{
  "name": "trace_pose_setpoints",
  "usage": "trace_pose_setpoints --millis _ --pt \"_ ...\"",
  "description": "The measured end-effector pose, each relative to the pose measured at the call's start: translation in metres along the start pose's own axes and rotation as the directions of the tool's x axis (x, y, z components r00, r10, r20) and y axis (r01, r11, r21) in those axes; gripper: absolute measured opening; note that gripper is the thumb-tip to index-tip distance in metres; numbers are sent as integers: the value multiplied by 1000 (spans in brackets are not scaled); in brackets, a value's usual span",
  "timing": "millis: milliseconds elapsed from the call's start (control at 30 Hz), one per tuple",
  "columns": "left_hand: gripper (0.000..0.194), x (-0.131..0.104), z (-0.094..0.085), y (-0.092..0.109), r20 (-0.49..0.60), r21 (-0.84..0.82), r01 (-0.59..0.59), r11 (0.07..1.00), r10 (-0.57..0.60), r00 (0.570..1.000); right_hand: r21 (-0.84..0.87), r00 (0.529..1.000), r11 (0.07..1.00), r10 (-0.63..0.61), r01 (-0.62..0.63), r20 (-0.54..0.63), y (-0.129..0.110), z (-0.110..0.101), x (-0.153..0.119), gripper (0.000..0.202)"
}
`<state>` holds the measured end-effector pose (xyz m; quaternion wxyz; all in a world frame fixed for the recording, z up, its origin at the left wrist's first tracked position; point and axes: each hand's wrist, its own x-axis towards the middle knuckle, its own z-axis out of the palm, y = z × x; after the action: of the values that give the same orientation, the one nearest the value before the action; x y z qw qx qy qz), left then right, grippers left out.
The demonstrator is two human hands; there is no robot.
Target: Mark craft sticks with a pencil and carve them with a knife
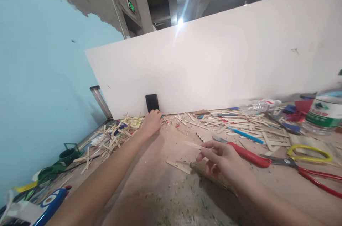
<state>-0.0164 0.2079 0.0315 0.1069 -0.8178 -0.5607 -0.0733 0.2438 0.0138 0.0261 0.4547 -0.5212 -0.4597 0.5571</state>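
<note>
My left hand (pixel 153 122) reaches to the back of the table, just below a black phone (pixel 152 103) leaning on the white panel. Its fingers are curled with a small blue bit beside the tips, and what they grip is hidden. Pinched between the thumb and fingers of my right hand (pixel 220 158) is a thin wooden craft stick (pixel 192 145), pointing left. A loose craft stick (pixel 178 167) lies on the table just left of that hand. Beneath the right hand runs a long, narrow dark tool (pixel 204 173); its kind does not show.
Piles of craft sticks (pixel 120 140) lie left and back right. On the right are a red-handled cutting tool (pixel 248 154), red scissors (pixel 287 162), yellow-handled scissors (pixel 310 152), a blue pen (pixel 245 135) and plastic bottles (pixel 324 112). A white panel (pixel 200 69) stands behind.
</note>
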Motion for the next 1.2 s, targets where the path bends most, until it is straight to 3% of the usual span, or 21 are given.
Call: trace_pose_setpoints --millis 133,233,367,500,633,833,1000,1200 --pt "37 19 11 36 34 -60 -215 975 217 976 -8 1000 1000 -19 19 7 1 -3 2 36" --pt "36 34 23 60 56 -134 -287 948 297 953 -15 1000 1000 -22 22 -5 0 -5 3 31" --pt "37 46 28 68 49 -265 -231 936 252 966 -5 1000 1000 -24 24 -17 -1 -7 4 25" --pt "36 42 19 54 39 -457 -84 885 114 993 6 999 1000 -28 28 -21 -1 -9 5 24" --pt "37 9 3 35 73 -668 69 741 -26 997 15 999 999 -30 30 -31 -1 -8 3 25" --pt "35 -85 -26 19 128 -878 151 453 -83 988 -2 999 999 -35 35 -16 -3 -5 -2 32" --pt "28 -146 -42 29 135 -942 169 291 -131 982 -27 999 999 -28 29 28 0 -2 -1 42" --pt "20 -173 -48 52 104 -982 130 134 -182 978 -56 999 998 -12 14 39 4 -1 0 46"
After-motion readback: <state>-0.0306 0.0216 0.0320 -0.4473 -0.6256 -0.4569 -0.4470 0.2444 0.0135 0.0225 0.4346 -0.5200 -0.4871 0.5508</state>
